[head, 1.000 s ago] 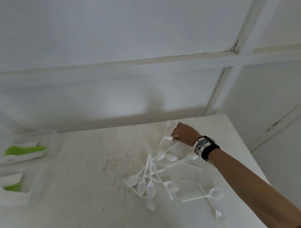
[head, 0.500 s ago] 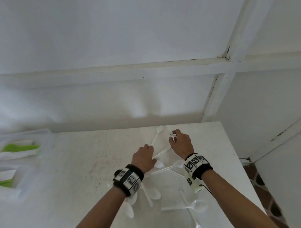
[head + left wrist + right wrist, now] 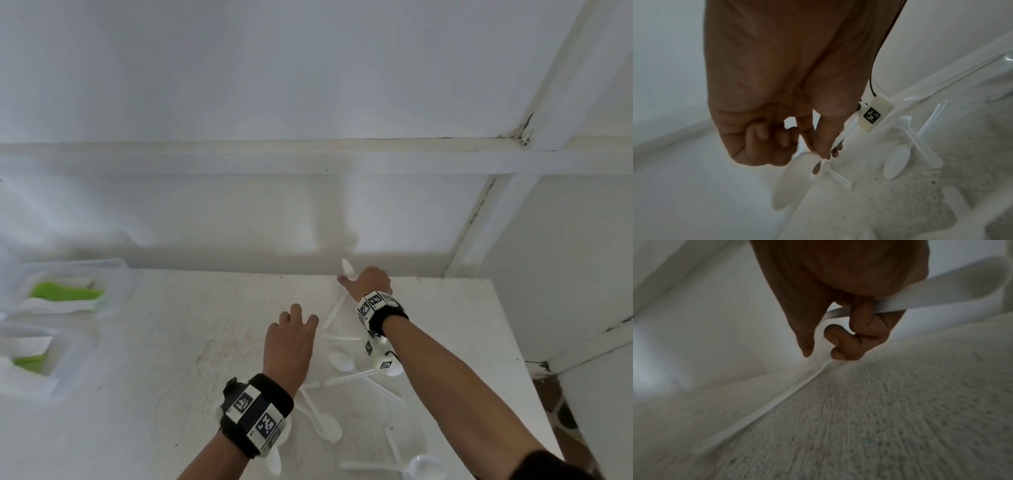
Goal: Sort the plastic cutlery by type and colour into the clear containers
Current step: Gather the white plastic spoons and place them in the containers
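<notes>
Several white plastic spoons (image 3: pixel 342 363) lie scattered on the white table (image 3: pixel 171 342). My right hand (image 3: pixel 349 277) is at the far end of the pile and grips a white spoon (image 3: pixel 941 288) in its curled fingers. Its bowl pokes up past the knuckles (image 3: pixel 346 266). The thumb and forefinger of that hand touch the end of another spoon (image 3: pixel 777 402) lying flat. My left hand (image 3: pixel 294 329) hovers over the pile just left of it. In the left wrist view its thumb and fingertips (image 3: pixel 822 152) pinch the neck of a white spoon (image 3: pixel 793 178).
Two clear containers (image 3: pixel 113 265) (image 3: pixel 68 342) stand at the table's left edge, each with green cutlery (image 3: pixel 65 293) and white paper inside. A white wall runs right behind the table. The table's right edge (image 3: pixel 513 342) drops to the floor.
My left hand has come into view and reached to the spoons beside the right hand. The right hand stays at the far spoons, still holding one.
</notes>
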`<state>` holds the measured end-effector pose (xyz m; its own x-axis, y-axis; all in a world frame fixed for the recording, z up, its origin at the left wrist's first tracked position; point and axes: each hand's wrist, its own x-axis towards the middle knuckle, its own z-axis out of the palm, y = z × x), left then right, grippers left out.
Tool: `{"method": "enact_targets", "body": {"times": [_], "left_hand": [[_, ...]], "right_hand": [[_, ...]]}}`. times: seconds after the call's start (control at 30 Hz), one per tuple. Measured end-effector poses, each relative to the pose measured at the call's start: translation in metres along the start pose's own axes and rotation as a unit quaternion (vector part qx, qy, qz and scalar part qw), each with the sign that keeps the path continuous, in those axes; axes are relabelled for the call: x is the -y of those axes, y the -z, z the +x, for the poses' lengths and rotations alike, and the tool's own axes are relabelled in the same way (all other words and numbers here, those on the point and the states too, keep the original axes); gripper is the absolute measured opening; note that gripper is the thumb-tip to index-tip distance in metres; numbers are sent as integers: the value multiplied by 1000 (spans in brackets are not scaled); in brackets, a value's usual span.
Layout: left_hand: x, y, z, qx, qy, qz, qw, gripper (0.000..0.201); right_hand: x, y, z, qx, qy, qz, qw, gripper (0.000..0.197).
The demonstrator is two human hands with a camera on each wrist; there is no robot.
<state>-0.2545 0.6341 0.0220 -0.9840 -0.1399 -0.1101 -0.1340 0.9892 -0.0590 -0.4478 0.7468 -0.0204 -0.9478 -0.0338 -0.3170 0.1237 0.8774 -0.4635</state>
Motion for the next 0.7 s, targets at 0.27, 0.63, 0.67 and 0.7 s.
{"method": "enact_targets", "body": {"times": [0.27,0.63,0.67,0.7], "left_hand": [[53,-12,-23,-84,-19,-12,996,52],[86,-41,5,-24,-17,-367,930,5],[88,-37,8,-15,-9,-420,908,10],[90,-33,11,-1,5,-472,882,13]], "right_hand": [[16,-17,-6,30,30,24,999,40],[6,14,-69,114,97,140,979,39],[1,12,-78,133,107,125,977,44],[-5,8,-86,142,124,87,978,54]]}}
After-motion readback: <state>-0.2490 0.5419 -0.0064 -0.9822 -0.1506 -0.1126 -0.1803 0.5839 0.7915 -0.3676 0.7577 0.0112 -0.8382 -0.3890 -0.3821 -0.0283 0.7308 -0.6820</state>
